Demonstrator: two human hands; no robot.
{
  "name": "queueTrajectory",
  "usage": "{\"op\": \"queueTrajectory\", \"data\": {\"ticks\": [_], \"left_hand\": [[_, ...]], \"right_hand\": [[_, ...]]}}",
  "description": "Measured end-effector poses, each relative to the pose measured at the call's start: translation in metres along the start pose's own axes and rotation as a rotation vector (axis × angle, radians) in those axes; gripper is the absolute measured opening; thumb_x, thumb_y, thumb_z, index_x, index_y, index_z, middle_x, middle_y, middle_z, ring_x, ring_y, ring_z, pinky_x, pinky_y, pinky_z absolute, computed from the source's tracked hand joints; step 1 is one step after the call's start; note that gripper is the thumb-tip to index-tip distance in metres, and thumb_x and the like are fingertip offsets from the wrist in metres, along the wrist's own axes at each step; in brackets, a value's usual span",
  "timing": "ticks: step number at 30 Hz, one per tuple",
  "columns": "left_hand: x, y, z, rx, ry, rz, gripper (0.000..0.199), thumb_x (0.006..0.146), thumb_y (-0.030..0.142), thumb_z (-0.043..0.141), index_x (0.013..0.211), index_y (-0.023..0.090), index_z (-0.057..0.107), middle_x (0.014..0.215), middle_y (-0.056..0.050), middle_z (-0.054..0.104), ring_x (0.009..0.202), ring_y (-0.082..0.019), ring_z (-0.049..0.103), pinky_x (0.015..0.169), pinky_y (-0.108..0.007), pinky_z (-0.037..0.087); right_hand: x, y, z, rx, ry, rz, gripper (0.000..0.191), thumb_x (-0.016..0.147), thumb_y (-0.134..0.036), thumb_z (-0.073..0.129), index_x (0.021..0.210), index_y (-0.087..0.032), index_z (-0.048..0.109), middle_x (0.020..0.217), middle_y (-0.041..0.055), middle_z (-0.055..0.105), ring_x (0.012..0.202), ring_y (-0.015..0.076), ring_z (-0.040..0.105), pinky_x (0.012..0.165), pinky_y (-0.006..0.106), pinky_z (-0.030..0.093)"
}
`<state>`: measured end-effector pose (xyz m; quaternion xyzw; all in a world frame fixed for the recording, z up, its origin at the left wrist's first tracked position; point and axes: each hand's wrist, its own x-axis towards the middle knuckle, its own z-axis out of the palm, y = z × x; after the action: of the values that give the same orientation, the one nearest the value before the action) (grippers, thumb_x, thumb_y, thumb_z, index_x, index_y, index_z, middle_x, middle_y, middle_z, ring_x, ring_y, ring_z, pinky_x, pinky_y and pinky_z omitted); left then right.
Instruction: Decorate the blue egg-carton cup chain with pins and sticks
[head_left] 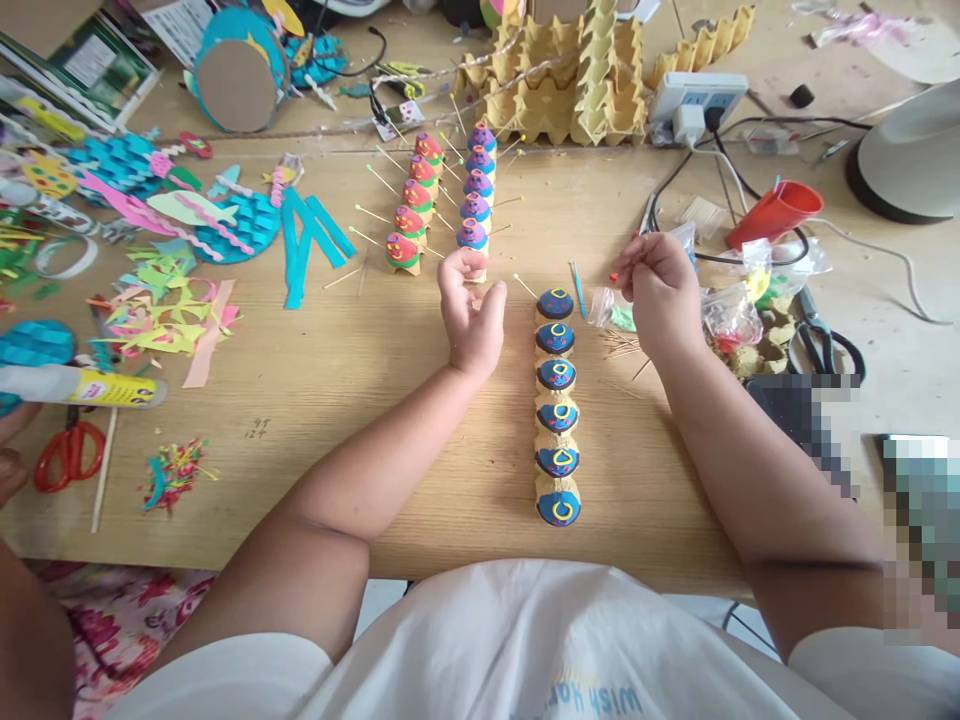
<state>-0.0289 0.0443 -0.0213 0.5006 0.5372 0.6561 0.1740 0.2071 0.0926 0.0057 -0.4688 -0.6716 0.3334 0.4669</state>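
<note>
My left hand (474, 318) hovers over the table's middle, thumb and curled fingers apart, holding nothing. It is close to the near end of a row of egg-carton cups topped in purple and blue (474, 205), with thin tipped sticks poking out. Left of that stands a similar red and green row (409, 220). Between my arms lies a row of dark blue-topped cups (556, 375) with yellow rings and small drawn faces; one pale-tipped stick (525, 286) sticks out at its far end. My right hand (664, 295) is pinched closed above the toothpicks (624, 343); what it holds is hidden.
Scissors (821, 340), a red cup (776, 215) and a power strip (697, 100) with cables lie right. Egg cartons (555, 75) stand at the back. Paper scraps (165, 320), a glue bottle (86, 385) and red scissors (69, 455) lie left, beside another person's hand (10, 465).
</note>
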Motion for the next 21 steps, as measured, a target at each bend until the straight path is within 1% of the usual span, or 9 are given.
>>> {"op": "queueTrajectory", "data": {"ticks": [2, 4, 6, 7, 8, 11, 14, 17, 21], "left_hand": [[-0.001, 0.005, -0.002, 0.023, 0.044, 0.053, 0.024, 0.101, 0.045, 0.062, 0.119, 0.033, 0.053, 0.121, -0.005, 0.062, 0.116, -0.02, 0.063, 0.09, -0.031, 0.053], [-0.002, 0.012, -0.005, 0.033, 0.06, 0.145, 0.027, 0.101, 0.05, 0.062, 0.12, 0.033, 0.055, 0.121, -0.006, 0.061, 0.115, -0.021, 0.061, 0.087, -0.034, 0.052], [-0.004, 0.02, -0.009, 0.072, 0.01, 0.292, 0.024, 0.102, 0.05, 0.061, 0.116, 0.032, 0.06, 0.117, -0.006, 0.063, 0.114, -0.023, 0.061, 0.093, -0.038, 0.05], [-0.006, 0.025, -0.01, 0.099, -0.026, 0.366, 0.022, 0.103, 0.049, 0.06, 0.113, 0.03, 0.062, 0.114, -0.007, 0.064, 0.115, -0.024, 0.061, 0.102, -0.042, 0.049], [-0.007, 0.029, -0.011, 0.152, -0.071, 0.397, 0.023, 0.103, 0.049, 0.061, 0.112, 0.029, 0.065, 0.114, -0.008, 0.064, 0.117, -0.025, 0.061, 0.11, -0.045, 0.047], [-0.013, 0.036, -0.013, 0.33, -0.178, 0.455, 0.032, 0.1, 0.056, 0.065, 0.107, 0.026, 0.073, 0.116, -0.01, 0.065, 0.123, -0.028, 0.061, 0.119, -0.049, 0.043], [-0.017, 0.037, -0.011, 0.411, -0.249, 0.526, 0.038, 0.098, 0.061, 0.066, 0.11, 0.028, 0.078, 0.119, -0.011, 0.066, 0.125, -0.03, 0.059, 0.121, -0.051, 0.041], [-0.018, 0.036, -0.011, 0.431, -0.276, 0.563, 0.038, 0.096, 0.062, 0.068, 0.109, 0.029, 0.08, 0.12, -0.011, 0.067, 0.126, -0.03, 0.057, 0.122, -0.053, 0.038], [-0.016, 0.036, -0.011, 0.419, -0.254, 0.557, 0.028, 0.096, 0.055, 0.071, 0.099, 0.03, 0.082, 0.119, -0.009, 0.067, 0.125, -0.029, 0.057, 0.121, -0.054, 0.039]], "right_hand": [[0.0, -0.003, 0.003, 0.156, 0.083, 0.12, 0.008, 0.099, -0.033, 0.055, 0.104, -0.027, 0.055, 0.1, 0.004, 0.07, 0.074, 0.0149, 0.064, 0.062, 0.03, 0.047], [-0.002, -0.013, 0.006, 0.204, 0.088, 0.168, 0.015, 0.1, -0.04, 0.062, 0.108, -0.028, 0.056, 0.101, 0.0032, 0.075, 0.074, 0.0149, 0.068, 0.059, 0.029, 0.048], [-0.007, -0.027, 0.008, 0.217, 0.063, 0.172, 0.026, 0.101, -0.051, 0.065, 0.114, -0.03, 0.057, 0.101, 0.0033, 0.076, 0.072, 0.0153, 0.07, 0.056, 0.028, 0.048], [-0.01, -0.035, 0.009, 0.222, 0.047, 0.168, 0.032, 0.1, -0.057, 0.067, 0.116, -0.031, 0.057, 0.1, 0.0033, 0.077, 0.069, 0.0151, 0.069, 0.054, 0.028, 0.047], [-0.014, -0.043, 0.01, 0.225, 0.02, 0.163, 0.038, 0.099, -0.062, 0.067, 0.118, -0.031, 0.057, 0.098, 0.0031, 0.077, 0.065, 0.0145, 0.067, 0.052, 0.028, 0.046], [-0.025, -0.064, 0.015, 0.273, -0.063, 0.139, 0.053, 0.092, -0.074, 0.072, 0.12, -0.031, 0.058, 0.089, 0.0008, 0.077, 0.053, 0.012, 0.059, 0.047, 0.027, 0.042], [-0.036, -0.08, 0.022, 0.333, -0.124, 0.129, 0.057, 0.087, -0.075, 0.077, 0.121, -0.031, 0.062, 0.078, -0.0023, 0.074, 0.045, 0.0105, 0.053, 0.043, 0.027, 0.039], [-0.044, -0.088, 0.028, 0.345, -0.17, 0.138, 0.056, 0.088, -0.072, 0.078, 0.126, -0.031, 0.065, 0.068, -0.0046, 0.068, 0.043, 0.0107, 0.051, 0.043, 0.027, 0.038], [-0.049, -0.09, 0.031, 0.344, -0.202, 0.121, 0.055, 0.091, -0.071, 0.076, 0.127, -0.031, 0.068, 0.058, -0.0065, 0.059, 0.043, 0.0123, 0.053, 0.044, 0.027, 0.037]]}}
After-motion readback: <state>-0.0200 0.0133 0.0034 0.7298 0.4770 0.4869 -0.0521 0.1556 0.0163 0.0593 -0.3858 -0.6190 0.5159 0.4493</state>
